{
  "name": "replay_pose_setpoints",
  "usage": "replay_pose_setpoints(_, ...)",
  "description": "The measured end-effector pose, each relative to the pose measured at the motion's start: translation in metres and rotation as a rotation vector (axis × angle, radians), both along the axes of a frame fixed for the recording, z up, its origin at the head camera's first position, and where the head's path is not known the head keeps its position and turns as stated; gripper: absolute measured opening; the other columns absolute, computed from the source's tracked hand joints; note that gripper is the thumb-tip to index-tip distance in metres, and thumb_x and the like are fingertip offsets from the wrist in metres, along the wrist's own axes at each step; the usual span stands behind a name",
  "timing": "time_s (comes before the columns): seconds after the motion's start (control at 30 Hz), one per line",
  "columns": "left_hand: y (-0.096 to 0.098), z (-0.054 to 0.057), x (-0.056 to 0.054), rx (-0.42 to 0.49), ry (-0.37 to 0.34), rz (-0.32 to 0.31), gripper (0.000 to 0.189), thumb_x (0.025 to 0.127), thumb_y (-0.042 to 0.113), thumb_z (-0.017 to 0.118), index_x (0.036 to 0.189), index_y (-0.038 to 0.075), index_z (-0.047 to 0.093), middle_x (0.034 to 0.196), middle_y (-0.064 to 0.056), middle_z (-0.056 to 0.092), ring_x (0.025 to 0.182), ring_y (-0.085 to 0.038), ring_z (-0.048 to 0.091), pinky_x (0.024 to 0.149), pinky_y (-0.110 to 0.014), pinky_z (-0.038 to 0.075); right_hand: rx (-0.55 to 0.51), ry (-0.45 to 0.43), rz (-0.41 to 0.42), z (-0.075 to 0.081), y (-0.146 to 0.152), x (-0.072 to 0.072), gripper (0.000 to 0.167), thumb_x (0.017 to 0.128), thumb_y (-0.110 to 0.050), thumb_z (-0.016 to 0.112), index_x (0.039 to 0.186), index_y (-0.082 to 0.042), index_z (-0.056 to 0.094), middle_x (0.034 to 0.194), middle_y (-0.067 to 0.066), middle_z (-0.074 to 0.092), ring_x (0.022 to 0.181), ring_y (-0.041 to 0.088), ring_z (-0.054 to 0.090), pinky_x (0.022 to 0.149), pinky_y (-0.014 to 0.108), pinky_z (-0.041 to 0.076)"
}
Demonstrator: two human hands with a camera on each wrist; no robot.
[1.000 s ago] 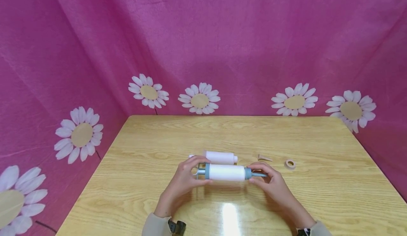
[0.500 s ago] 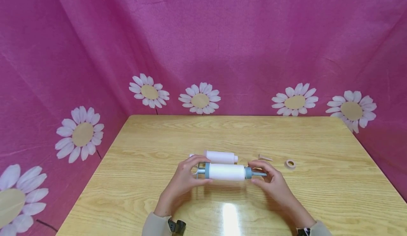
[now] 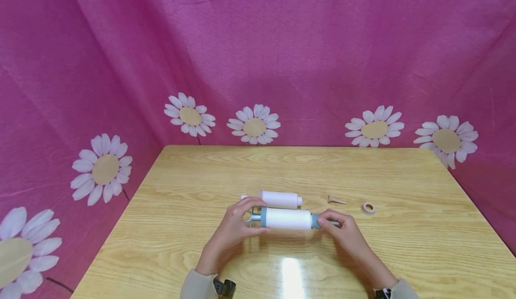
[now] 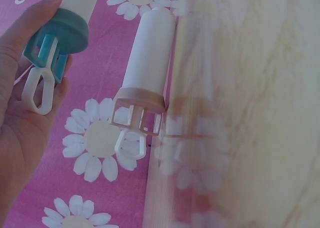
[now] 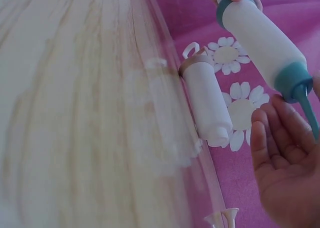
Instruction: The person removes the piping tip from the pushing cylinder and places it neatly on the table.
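Observation:
A piping syringe (image 3: 288, 219) with a white barrel and teal end caps lies level between my hands, above the table. My left hand (image 3: 235, 222) grips its teal collar (image 4: 67, 32) at the plunger end, where a white loop handle (image 4: 38, 90) sticks out. At the other end, my right hand (image 3: 342, 227) pinches the teal nozzle cap (image 5: 291, 80), and the slim pointed nozzle (image 5: 307, 110) reaches past the fingers. Just behind lies a second white piping syringe (image 3: 279, 198), with a brownish-pink collar (image 4: 140, 98) and its own white loop handle.
To the right on the wooden table (image 3: 193, 169) lie a small brownish-pink nozzle (image 3: 336, 199) and a matching ring (image 3: 368, 207). A pink cloth (image 3: 306, 57) with daisies rises along the table's back and left.
My right thumb and fingers have shifted on the nozzle end, with the thumb now over the cap. The left hand and the syringe stay nearly in place.

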State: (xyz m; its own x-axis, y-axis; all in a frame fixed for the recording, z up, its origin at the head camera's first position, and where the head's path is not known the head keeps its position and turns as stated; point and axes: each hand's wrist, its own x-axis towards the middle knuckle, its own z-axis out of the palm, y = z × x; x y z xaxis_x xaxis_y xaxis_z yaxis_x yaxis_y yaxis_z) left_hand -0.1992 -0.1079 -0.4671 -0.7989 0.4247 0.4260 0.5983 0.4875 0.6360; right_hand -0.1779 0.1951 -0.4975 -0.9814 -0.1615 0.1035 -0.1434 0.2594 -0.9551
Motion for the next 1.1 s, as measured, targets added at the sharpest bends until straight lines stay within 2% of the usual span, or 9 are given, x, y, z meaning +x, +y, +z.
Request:
replay_pose_setpoints(0.13,-0.0003,-0.0007,-0.0001,-0.004,-0.005,0.003,0.053,0.067,0.023,0.090,0.115,0.015,0.068,0.121,0.000,0.068,0.119,-0.019,0.063,0.102,-0.039,0.052,-0.041,0.067,0.017,-0.0020,-0.0001,0.0015,0.012,0.094,-0.013,0.065,0.099,-0.004,0.070,0.098,-0.008,0.068,0.092,0.003,0.062,0.078,0.020,0.055)
replay_pose_setpoints(0.33,-0.0016,-0.0003,-0.0005,-0.005,-0.035,0.014,0.053,0.068,0.022,0.090,0.116,0.016,0.068,0.122,0.000,0.068,0.119,-0.019,0.062,0.101,-0.039,0.053,-0.089,0.136,0.055,-0.0024,-0.0005,0.0038,0.022,0.091,-0.004,0.066,0.111,0.004,0.065,0.108,-0.015,0.065,0.101,0.000,0.063,0.083,0.018,0.057)
replay_pose_setpoints(0.53,-0.0029,0.0000,-0.0009,-0.009,-0.048,0.018,0.053,0.068,0.022,0.090,0.116,0.016,0.068,0.122,0.000,0.068,0.119,-0.019,0.062,0.101,-0.039,0.054,-0.148,0.249,0.130,-0.0057,-0.0003,0.0038,0.034,0.086,0.007,0.068,0.119,0.005,0.062,0.119,-0.004,0.062,0.106,0.002,0.060,0.091,0.015,0.053)
replay_pose_setpoints(0.67,-0.0038,-0.0008,-0.0017,-0.006,-0.032,0.007,0.053,0.068,0.023,0.090,0.115,0.015,0.068,0.121,0.000,0.068,0.118,-0.019,0.063,0.100,-0.037,0.054,-0.171,0.317,0.168,-0.0071,-0.0001,0.0018,0.037,0.084,0.011,0.067,0.120,0.008,0.060,0.119,-0.006,0.061,0.109,0.002,0.059,0.094,0.014,0.051)
replay_pose_setpoints(0.77,-0.0042,-0.0019,-0.0023,0.000,-0.018,0.000,0.053,0.067,0.023,0.090,0.115,0.014,0.068,0.120,-0.001,0.069,0.117,-0.019,0.063,0.100,-0.037,0.054,-0.196,0.330,0.181,-0.0073,0.0002,0.0014,0.037,0.083,0.012,0.067,0.120,0.010,0.059,0.119,-0.006,0.061,0.109,0.002,0.060,0.094,0.014,0.052)
replay_pose_setpoints(0.93,-0.0046,-0.0034,-0.0030,0.001,-0.006,0.005,0.054,0.067,0.022,0.090,0.115,0.013,0.068,0.120,-0.002,0.069,0.117,-0.020,0.064,0.100,-0.037,0.054,-0.249,0.319,0.203,-0.0077,0.0016,0.0018,0.039,0.084,0.013,0.066,0.121,0.010,0.059,0.120,0.003,0.059,0.109,0.003,0.061,0.091,0.019,0.056)
replay_pose_setpoints(1.1,-0.0061,-0.0047,-0.0026,0.003,-0.020,0.019,0.054,0.066,0.020,0.091,0.114,0.013,0.068,0.120,-0.002,0.069,0.117,-0.020,0.064,0.099,-0.038,0.055,-0.226,0.331,0.183,-0.0084,0.0067,0.0025,0.040,0.082,0.013,0.067,0.121,0.005,0.060,0.121,0.001,0.060,0.110,0.002,0.061,0.094,0.017,0.053)
